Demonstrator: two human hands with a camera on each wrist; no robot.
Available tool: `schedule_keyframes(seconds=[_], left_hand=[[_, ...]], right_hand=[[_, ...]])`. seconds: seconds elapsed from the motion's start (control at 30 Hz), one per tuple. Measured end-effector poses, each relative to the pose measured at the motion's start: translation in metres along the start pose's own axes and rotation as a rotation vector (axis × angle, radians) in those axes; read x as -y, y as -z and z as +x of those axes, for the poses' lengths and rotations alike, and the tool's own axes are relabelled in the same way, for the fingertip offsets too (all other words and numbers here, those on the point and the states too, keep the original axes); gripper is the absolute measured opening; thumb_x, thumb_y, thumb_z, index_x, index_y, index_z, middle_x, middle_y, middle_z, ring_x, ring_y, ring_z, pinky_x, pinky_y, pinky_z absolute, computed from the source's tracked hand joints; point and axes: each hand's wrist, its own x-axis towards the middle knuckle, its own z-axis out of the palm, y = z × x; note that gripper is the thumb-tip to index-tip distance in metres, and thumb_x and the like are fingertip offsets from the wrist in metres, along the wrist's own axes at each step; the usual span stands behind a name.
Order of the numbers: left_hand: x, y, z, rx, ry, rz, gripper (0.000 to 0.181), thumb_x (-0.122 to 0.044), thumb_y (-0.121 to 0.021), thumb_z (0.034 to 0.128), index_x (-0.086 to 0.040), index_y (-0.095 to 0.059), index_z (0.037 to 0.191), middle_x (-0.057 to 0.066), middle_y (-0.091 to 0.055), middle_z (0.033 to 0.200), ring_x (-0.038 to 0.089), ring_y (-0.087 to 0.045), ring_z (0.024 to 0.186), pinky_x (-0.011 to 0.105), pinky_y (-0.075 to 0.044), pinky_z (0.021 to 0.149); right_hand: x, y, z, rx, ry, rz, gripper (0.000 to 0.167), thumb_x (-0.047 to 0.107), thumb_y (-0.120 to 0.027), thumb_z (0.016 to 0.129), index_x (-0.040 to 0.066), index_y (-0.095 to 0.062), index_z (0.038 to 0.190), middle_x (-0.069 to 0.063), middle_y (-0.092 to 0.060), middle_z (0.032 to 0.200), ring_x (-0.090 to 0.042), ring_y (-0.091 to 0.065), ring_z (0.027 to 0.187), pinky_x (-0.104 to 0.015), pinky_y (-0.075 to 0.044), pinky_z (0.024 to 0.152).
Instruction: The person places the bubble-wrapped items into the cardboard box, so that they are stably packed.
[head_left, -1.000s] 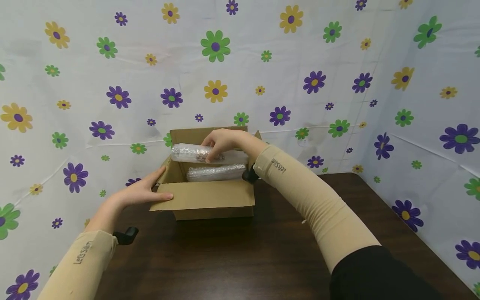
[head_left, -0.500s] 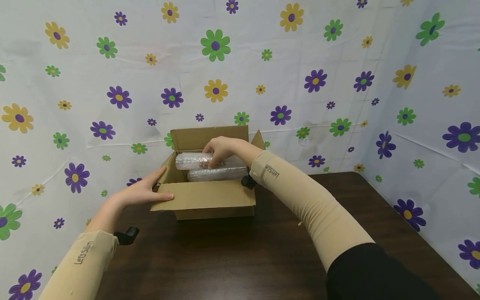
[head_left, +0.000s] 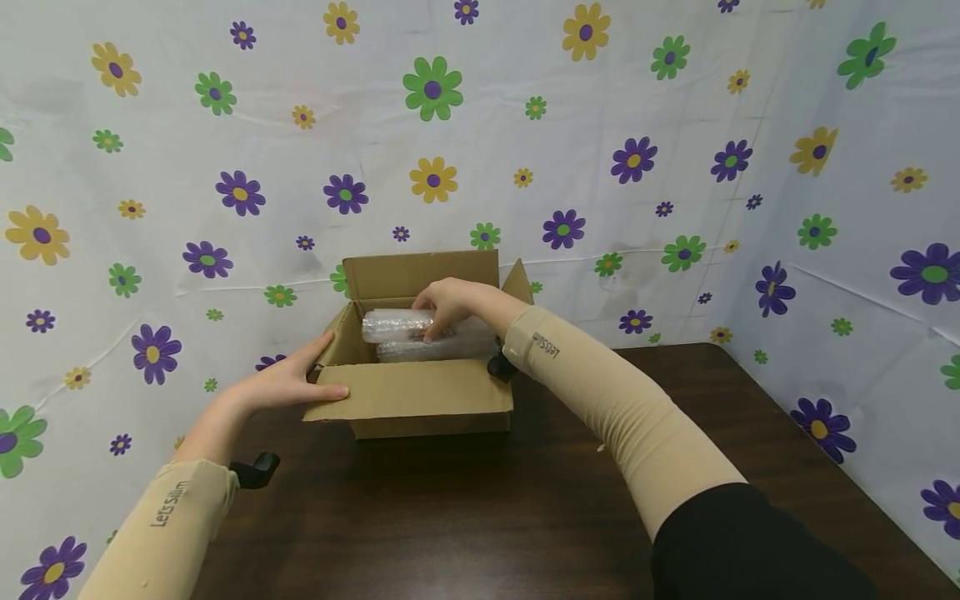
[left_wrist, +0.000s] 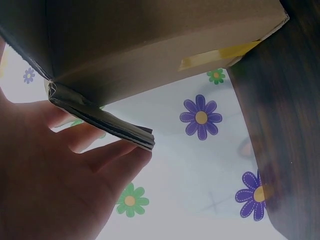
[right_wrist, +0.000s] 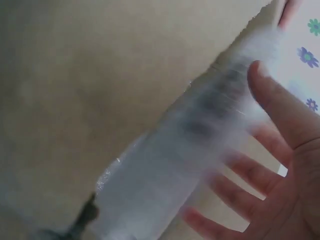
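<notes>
A cardboard box [head_left: 427, 392] stands on the table with its flaps raised or folded outward. My left hand [head_left: 288, 383] holds its left corner, the thumb on the front flap and the fingers by the side flap [left_wrist: 105, 120]. Inside the box's opening, my right hand [head_left: 450, 304] grips a bubble-wrapped roll [head_left: 390, 323] from above. Through the wrap, dark marks show blurred in the right wrist view, where the roll [right_wrist: 150, 175] lies between thumb and fingers. Below it and towards the front is a second bubble-wrapped roll [head_left: 401, 352]. What both wraps contain is hidden.
The dark wooden table [head_left: 420, 517] extends in front of the box and to its right. Behind hangs a white flower-print cloth [head_left: 480, 150]. The box's back flap [head_left: 420, 273] stands up, and a small right flap [head_left: 517, 283] sticks out.
My right hand has lowered the bubble-wrapped roll into the box and shifted it slightly right, onto or just above the other roll. My left hand has stayed on the corner.
</notes>
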Motion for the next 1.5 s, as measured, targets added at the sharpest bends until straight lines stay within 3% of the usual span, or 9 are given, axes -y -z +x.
schedule_keyframes(seconds=[0.2, 0.43, 0.63, 1.0, 1.23, 1.5], left_hand=[[-0.003, 0.0, 0.0, 0.005, -0.002, 0.004, 0.107, -0.043, -0.07, 0.0863, -0.001, 0.001, 0.155, 0.03, -0.003, 0.157, 0.051, -0.007, 0.141, 0.068, -0.015, 0.107], [-0.006, 0.003, 0.003, 0.015, -0.004, 0.03, 0.104, -0.044, -0.068, 0.087, 0.001, -0.003, 0.154, 0.031, -0.003, 0.156, 0.05, -0.005, 0.141, 0.067, -0.014, 0.107], [-0.012, 0.01, 0.003, 0.008, 0.013, 0.102, 0.099, -0.049, -0.065, 0.0881, 0.002, -0.012, 0.154, 0.032, -0.004, 0.156, 0.051, -0.006, 0.141, 0.07, -0.015, 0.106], [-0.027, 0.023, 0.017, -0.011, -0.017, 0.159, 0.091, -0.05, -0.061, 0.0904, 0.004, -0.022, 0.151, 0.032, -0.015, 0.154, 0.051, -0.013, 0.14, 0.066, -0.017, 0.107], [-0.035, 0.046, 0.015, -0.05, -0.027, 0.171, 0.089, -0.047, -0.062, 0.0911, 0.0, -0.019, 0.154, 0.03, -0.014, 0.156, 0.052, -0.013, 0.139, 0.071, -0.016, 0.104], [-0.012, 0.079, -0.011, -0.16, 0.049, 0.257, 0.088, -0.048, -0.057, 0.0942, -0.007, -0.011, 0.156, 0.029, -0.01, 0.156, 0.056, -0.013, 0.137, 0.075, -0.017, 0.099]], right_hand=[[-0.006, 0.002, -0.007, -0.018, -0.008, 0.033, 0.067, 0.029, -0.075, 0.086, 0.015, -0.047, 0.145, -0.008, -0.06, 0.123, -0.016, -0.057, 0.104, -0.033, -0.049, 0.085], [-0.018, 0.017, -0.021, -0.069, 0.016, 0.088, 0.058, 0.031, -0.072, 0.088, 0.013, -0.053, 0.141, -0.013, -0.057, 0.131, -0.023, -0.052, 0.118, -0.037, -0.044, 0.096], [-0.033, 0.036, -0.037, -0.124, 0.004, 0.124, 0.057, 0.035, -0.069, 0.089, 0.012, -0.055, 0.139, -0.008, -0.062, 0.12, -0.021, -0.056, 0.109, -0.037, -0.047, 0.09], [-0.075, 0.065, -0.1, -0.234, -0.044, 0.201, 0.055, 0.036, -0.064, 0.093, 0.014, -0.052, 0.141, -0.014, -0.056, 0.131, -0.031, -0.051, 0.121, -0.047, -0.044, 0.096], [-0.106, 0.066, -0.142, -0.283, -0.093, 0.228, 0.058, 0.034, -0.066, 0.092, 0.011, -0.049, 0.143, -0.017, -0.052, 0.138, -0.036, -0.049, 0.125, -0.053, -0.043, 0.098], [-0.142, 0.053, -0.176, -0.309, -0.156, 0.232, 0.057, 0.037, -0.058, 0.097, 0.005, -0.047, 0.144, -0.024, -0.05, 0.138, -0.043, -0.045, 0.128, -0.057, -0.04, 0.1]])
